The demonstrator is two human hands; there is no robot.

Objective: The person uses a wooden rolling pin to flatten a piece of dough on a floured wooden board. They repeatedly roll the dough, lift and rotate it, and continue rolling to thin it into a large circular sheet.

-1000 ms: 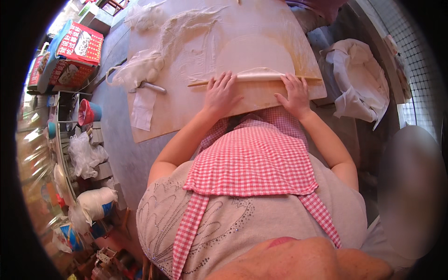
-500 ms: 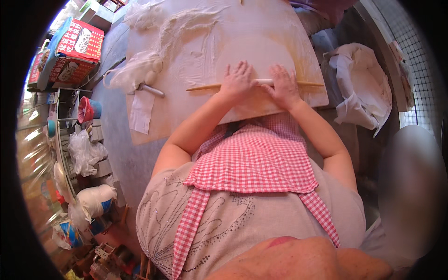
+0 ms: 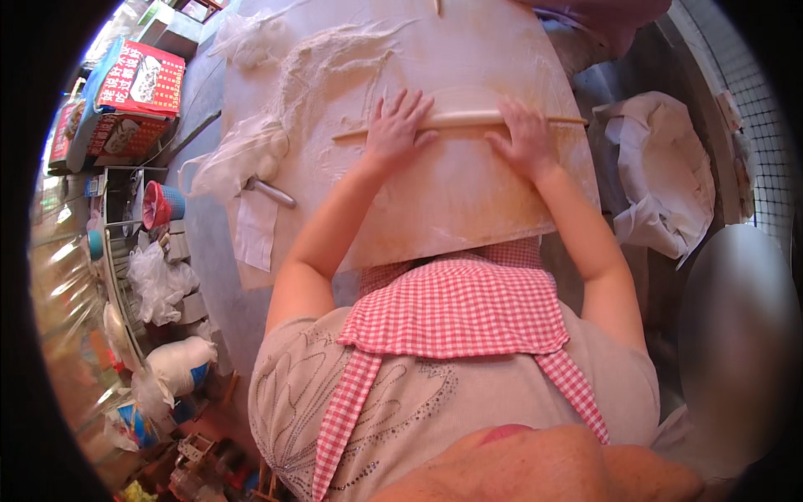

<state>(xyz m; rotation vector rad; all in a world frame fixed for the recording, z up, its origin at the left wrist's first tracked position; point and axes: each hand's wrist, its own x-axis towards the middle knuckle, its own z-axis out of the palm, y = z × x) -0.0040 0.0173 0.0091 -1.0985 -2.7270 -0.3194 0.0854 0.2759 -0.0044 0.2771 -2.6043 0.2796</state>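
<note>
My left grip is lying open, fingers spread across the rolling pin, while my right grip is curving over its other side, how tightly I cannot tell. Between them the dough is wrapping the pin above the floured board; I should be pressing evenly on both sides.

You can pass freely over the near part of the board, between your left hand and right hand and the apron. Farther, the wooden stick with rolled dough lies across your way; on the left, the plastic bag and the metal handle block you.
</note>
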